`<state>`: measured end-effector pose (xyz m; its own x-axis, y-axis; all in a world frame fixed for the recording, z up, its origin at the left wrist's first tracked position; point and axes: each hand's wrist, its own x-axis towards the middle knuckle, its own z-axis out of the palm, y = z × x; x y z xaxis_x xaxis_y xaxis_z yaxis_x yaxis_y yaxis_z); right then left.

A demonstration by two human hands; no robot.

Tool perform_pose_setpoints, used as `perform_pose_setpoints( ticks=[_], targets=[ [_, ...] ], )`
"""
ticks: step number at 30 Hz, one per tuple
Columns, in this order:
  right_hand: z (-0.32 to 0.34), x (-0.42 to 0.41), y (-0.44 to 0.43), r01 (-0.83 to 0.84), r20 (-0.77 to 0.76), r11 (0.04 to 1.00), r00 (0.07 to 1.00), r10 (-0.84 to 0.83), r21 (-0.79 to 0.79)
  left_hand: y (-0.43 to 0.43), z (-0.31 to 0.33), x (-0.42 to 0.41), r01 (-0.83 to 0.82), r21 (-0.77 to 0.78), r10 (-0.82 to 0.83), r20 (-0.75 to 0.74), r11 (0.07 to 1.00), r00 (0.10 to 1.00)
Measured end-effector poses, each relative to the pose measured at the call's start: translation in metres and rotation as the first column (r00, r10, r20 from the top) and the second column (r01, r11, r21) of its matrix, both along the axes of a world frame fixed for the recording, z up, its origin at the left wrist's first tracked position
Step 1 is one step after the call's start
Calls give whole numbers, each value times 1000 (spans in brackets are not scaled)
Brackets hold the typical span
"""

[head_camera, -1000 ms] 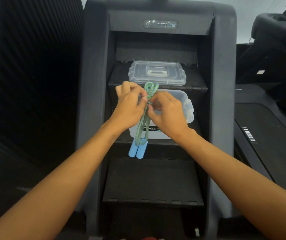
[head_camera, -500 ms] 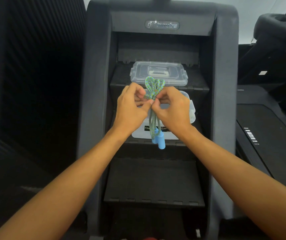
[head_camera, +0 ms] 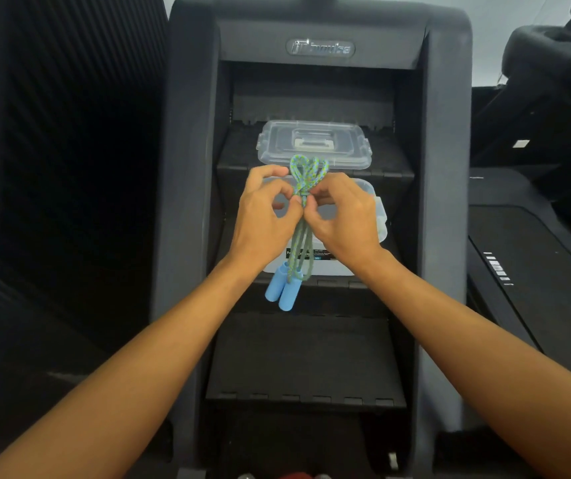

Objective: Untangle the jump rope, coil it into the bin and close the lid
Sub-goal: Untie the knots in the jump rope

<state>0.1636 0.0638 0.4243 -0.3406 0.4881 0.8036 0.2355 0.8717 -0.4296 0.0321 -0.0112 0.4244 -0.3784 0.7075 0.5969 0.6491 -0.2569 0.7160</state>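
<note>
Centrally, our left hand (head_camera: 263,219) & right hand (head_camera: 344,219) pinch the knot of the green-blue braided jump rope (head_camera: 306,181) w/ fingertips; blue foam handles (head_camera: 284,286) dangle before the clear plastic bin (head_camera: 377,216), its transparent lid (head_camera: 315,143) lying behind.

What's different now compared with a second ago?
The rope loops above the knot have spread into a wider heart shape, and the blue handles have swung. Both hands, left and right, still pinch the knot; lid and bin unmoved.
</note>
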Motion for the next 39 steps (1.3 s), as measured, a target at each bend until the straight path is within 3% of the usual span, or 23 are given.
perform_pose_setpoints(
  ticks=[4, 9, 13, 15, 17, 22, 27, 30, 32, 35, 39],
  targets=[
    [-4, 1, 1, -5, 56, 999, 998, 3, 35, -3, 0, 0, 46, -29, -47, -28, 999, 998],
    [-8, 1, 1, -4, 89, 999, 996, 1, 36, -8, -4, 1, 42, -44, -39, 69, 998, 997],
    [-10, 3, -1, -26, 140, 997, 990, 15, 72, -10, -2, 0, 43, -69, -52, -124, 997, 991],
    [-9, 3, -1, -31, 147, 997, 989, 21, 65, -10, -1, -1, 56, -86, -69, -151, 995, 986],
    [-9, 2, -4, -8, 110, 1000, 994, 7, 7, -8, 0, -2, 76, -87, -84, -100, 993, 991],
    [-3, -3, -14, -25, -91, 950, 996, -3, -312, -8, 4, -1, 97, -65, -94, 40, 993, 995],
    [4, 4, -10, -50, 69, 984, 996, 62, -170, -8, 7, -2, 104, -52, -105, -17, 993, 994],
    [5, 4, -10, -12, 58, 988, 998, 21, -152, -8, 7, -2, 124, -59, -125, -13, 990, 992],
    [3, 0, -14, 20, -11, 963, 1000, -23, -268, -9, 9, -2, 139, -53, -138, 26, 989, 990],
    [1, -4, -16, -77, -150, 870, 989, 4, -488, -10, 11, -2, 131, -39, -128, 64, 991, 990],
    [4, 3, -16, -118, -16, 949, 993, 118, -291, -11, 9, -3, 113, -23, -111, 44, 993, 993]
  ],
)
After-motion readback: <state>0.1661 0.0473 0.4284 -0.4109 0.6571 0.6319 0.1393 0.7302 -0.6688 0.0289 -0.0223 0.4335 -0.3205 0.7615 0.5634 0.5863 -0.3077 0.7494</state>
